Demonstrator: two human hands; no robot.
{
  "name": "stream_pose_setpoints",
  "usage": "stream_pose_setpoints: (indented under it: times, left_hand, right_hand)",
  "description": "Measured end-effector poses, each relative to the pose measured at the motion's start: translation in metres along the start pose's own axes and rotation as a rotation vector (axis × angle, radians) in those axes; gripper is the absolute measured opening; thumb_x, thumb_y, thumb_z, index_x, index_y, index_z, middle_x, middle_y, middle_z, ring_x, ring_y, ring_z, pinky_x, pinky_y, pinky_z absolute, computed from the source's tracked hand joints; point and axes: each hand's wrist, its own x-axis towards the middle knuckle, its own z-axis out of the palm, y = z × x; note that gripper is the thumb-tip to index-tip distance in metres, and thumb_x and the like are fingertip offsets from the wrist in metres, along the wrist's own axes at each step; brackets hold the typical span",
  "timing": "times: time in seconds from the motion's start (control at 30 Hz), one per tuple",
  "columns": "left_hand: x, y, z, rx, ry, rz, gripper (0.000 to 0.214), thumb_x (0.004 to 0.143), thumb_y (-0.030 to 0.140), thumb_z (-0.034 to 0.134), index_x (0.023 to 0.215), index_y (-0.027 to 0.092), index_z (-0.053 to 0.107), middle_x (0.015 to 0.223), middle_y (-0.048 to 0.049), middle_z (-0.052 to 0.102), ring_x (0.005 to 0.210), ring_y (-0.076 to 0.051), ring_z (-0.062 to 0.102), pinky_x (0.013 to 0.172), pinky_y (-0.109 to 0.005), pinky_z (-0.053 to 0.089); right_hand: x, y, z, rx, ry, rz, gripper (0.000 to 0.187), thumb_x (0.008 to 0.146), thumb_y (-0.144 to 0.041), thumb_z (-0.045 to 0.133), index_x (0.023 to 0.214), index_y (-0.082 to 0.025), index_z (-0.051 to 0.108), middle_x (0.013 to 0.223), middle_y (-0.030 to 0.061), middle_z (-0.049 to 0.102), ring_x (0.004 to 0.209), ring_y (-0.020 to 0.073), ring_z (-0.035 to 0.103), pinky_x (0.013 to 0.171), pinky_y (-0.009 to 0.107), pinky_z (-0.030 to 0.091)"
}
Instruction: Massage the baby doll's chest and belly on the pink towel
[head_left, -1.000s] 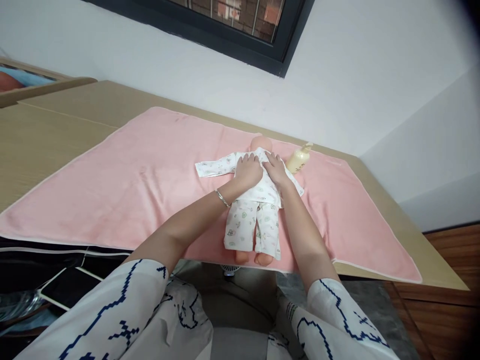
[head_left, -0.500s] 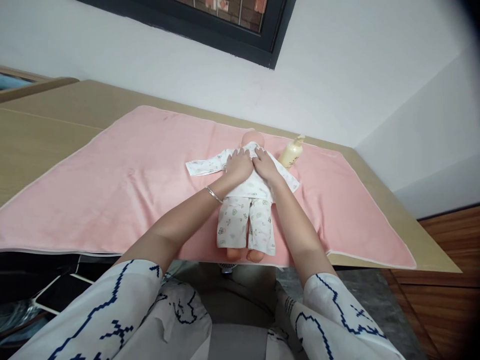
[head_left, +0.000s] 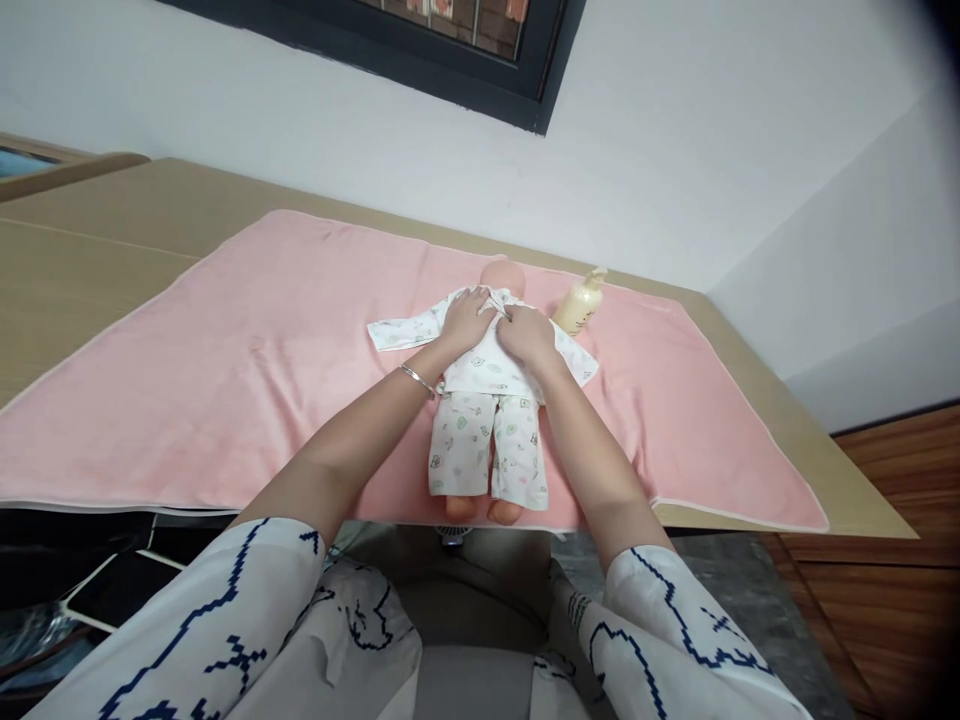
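A baby doll (head_left: 502, 276) lies on a pink towel, its head pointing away from me and its feet at the near edge. It wears a white printed shirt (head_left: 491, 375) and matching trousers (head_left: 461, 445). My left hand (head_left: 466, 322) rests on the left side of the shirt's chest, fingers stretched out. On the other side of the chest, my right hand (head_left: 527, 335) has its fingers curled in, pinching the shirt's front near the collar. Both shirt sleeves spread outward, and part of the chest is hidden under my hands.
A pale yellow pump bottle (head_left: 578, 304) stands on the towel just right of the doll's shoulder. The pink towel (head_left: 225, 360) covers much of the wooden table (head_left: 862, 490). Behind the table is a white wall with a dark-framed window (head_left: 480, 75).
My right hand's fingers have gone from lying flat on the shirt to curling in on its front. My left hand has shifted slightly up and left, and the collar is more bunched.
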Motion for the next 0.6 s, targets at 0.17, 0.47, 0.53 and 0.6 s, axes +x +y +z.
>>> stream_pose_setpoints:
  times: [0.17, 0.47, 0.53, 0.6]
  left_hand:
    - [-0.006, 0.005, 0.003, 0.023, 0.027, -0.004, 0.051, 0.1, 0.033, 0.044, 0.148, 0.016, 0.051, 0.16, -0.0086, 0.045, 0.152, -0.025, 0.036, 0.13, -0.04, 0.023]
    - [-0.008, 0.005, 0.003, 0.023, 0.055, 0.01, 0.048, 0.1, 0.032, 0.047, 0.145, 0.02, 0.055, 0.157, -0.0062, 0.049, 0.15, -0.024, 0.039, 0.129, -0.041, 0.025]
    - [-0.008, 0.006, 0.002, 0.023, 0.051, 0.017, 0.048, 0.099, 0.032, 0.046, 0.144, 0.018, 0.056, 0.157, -0.0069, 0.05, 0.15, -0.025, 0.04, 0.129, -0.041, 0.026]
    - [-0.008, 0.006, 0.001, 0.018, 0.05, 0.026, 0.048, 0.099, 0.032, 0.045, 0.144, 0.017, 0.056, 0.156, -0.0079, 0.051, 0.149, -0.025, 0.041, 0.128, -0.042, 0.026]
  right_hand:
    - [0.019, 0.028, 0.02, 0.24, 0.046, -0.084, 0.05, 0.097, -0.035, 0.041, 0.14, -0.016, 0.059, 0.152, 0.0105, 0.055, 0.144, 0.0305, 0.046, 0.12, 0.048, 0.036]
    - [0.024, 0.035, 0.037, 0.254, 0.152, -0.081, 0.053, 0.098, -0.034, 0.042, 0.144, -0.012, 0.055, 0.155, 0.0134, 0.05, 0.148, 0.0301, 0.042, 0.125, 0.049, 0.028]
    - [0.024, 0.035, 0.037, 0.26, 0.154, -0.08, 0.053, 0.098, -0.035, 0.042, 0.143, -0.013, 0.056, 0.155, 0.0124, 0.05, 0.148, 0.0297, 0.042, 0.125, 0.05, 0.028]
    - [0.023, 0.036, 0.037, 0.254, 0.162, -0.083, 0.052, 0.098, -0.035, 0.042, 0.142, -0.014, 0.056, 0.154, 0.0119, 0.052, 0.146, 0.0291, 0.044, 0.124, 0.049, 0.029]
